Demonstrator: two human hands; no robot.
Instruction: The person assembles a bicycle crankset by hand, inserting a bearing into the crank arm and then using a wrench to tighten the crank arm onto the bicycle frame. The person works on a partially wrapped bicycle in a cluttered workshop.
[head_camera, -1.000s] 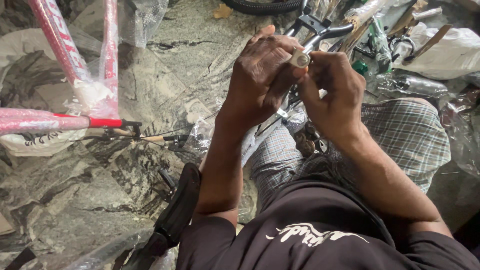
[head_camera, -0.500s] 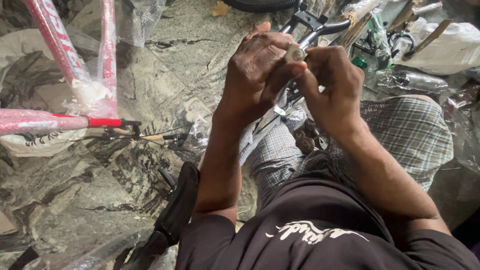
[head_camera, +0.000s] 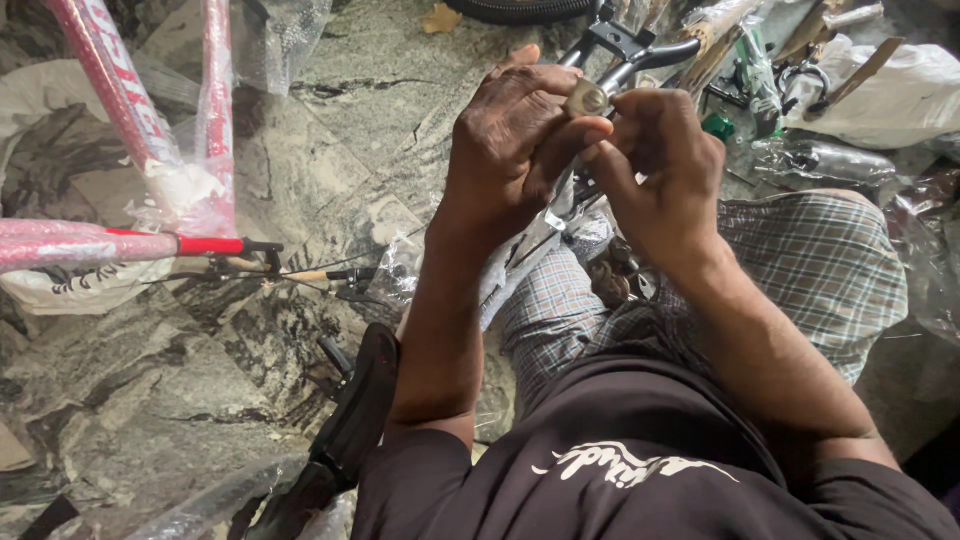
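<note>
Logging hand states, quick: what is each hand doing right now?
Left hand: closed, fingers pinching the small round metal part.
Right hand: closed, fingertips on the same part.

A red tubular metal bicycle frame (head_camera: 110, 100) wears clear plastic wrap; the polished stone floor (head_camera: 330, 130) is mottled grey with dark veins; the checked cotton shorts (head_camera: 800, 270) show a grey-white plaid; the black T-shirt (head_camera: 640, 450) carries white script
</note>
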